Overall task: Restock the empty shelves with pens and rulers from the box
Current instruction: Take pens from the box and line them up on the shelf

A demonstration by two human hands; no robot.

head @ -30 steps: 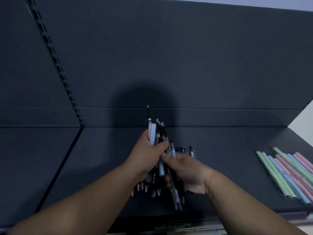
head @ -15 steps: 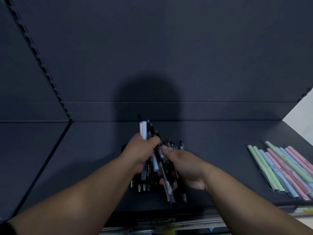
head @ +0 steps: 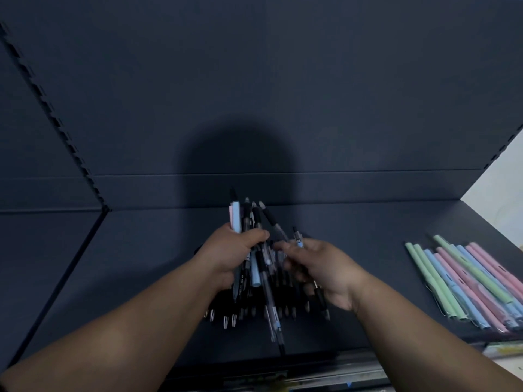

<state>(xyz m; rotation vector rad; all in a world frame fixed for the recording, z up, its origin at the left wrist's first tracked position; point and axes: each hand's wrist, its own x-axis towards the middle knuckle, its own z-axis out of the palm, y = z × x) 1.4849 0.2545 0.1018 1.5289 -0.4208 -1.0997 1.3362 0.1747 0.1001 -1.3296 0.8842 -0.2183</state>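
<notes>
Over the shelf (head: 135,267), left hand (head: 229,256) grip clamped round the pen bundle (head: 246,219), long axes pointing away toward the shelf back, above the black pens (head: 226,321) lying there; right hand (head: 325,267), just beside on the right, pinches a single pen (head: 297,239) roughly parallel.

We see only two arms of the person. The left forearm (head: 127,335) and the right forearm (head: 424,335) are bare along all that shows, from the lower edge up to the wrists. The left hand (head: 229,250) and right hand (head: 325,267) are bare too. Dim light and blur hide nails and finer marks.
</notes>
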